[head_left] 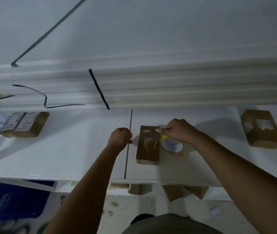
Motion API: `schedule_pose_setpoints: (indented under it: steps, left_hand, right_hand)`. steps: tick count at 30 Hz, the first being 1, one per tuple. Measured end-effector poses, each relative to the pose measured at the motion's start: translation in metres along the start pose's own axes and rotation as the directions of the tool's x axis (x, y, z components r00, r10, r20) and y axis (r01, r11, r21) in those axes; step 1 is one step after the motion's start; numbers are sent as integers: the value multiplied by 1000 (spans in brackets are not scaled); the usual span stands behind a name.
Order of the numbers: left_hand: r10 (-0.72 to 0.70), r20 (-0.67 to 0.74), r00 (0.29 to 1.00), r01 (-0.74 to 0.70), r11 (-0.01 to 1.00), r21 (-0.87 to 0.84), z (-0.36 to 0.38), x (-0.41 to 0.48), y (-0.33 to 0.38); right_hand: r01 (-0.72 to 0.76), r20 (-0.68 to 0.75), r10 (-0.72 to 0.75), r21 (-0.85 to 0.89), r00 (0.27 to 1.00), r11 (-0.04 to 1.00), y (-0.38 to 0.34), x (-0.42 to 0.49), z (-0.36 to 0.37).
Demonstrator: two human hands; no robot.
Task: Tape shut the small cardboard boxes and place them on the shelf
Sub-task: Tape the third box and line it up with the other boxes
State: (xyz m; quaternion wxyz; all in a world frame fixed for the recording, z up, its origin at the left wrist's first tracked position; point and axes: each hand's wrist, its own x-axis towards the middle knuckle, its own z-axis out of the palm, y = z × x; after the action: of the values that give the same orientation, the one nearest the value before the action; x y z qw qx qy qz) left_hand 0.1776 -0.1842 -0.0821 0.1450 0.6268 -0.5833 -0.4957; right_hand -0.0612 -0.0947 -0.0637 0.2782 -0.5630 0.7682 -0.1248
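Tension is what this step needs. In the head view you seem to have a clear tape strip (135, 141) stretched across the small cardboard box (148, 145) in the middle of the white table (66, 149). Hold it taut and level, centre it over the flap seam and lower it flat. Then rub it down from the middle outward so no wrinkle lifts an edge.

Your left hand (120, 138) sits just left of the box with its fingers curled tight, and it appears to pinch one end of the strip (the film is faint, so I judge this from a pale sheen beside the knuckles). Your right hand (178, 130) is at the box's far right corner, fingers curled, thumb and forefinger pinching the other end. It is above the tape roll (172, 145), which lies flat just right of the box. The hands are apart, with the box between them.

A second box (24, 124) lies toward the table's left end and a third box (262, 128) toward its right, both well apart from you.
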Motion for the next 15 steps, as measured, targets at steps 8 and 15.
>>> schedule_pose_setpoints:
  steps: [8, 15]
  left_hand:
    - [-59, 52, 997, 31, 899, 438, 18, 14, -2]
    - [-17, -59, 998, 46, 840, 540, 32, 1, -10]
  right_hand:
    - [-90, -52, 81, -215, 995, 972, 0, 16, 11]
    - [-145, -77, 130, -234, 989, 962, -5, 17, 18]
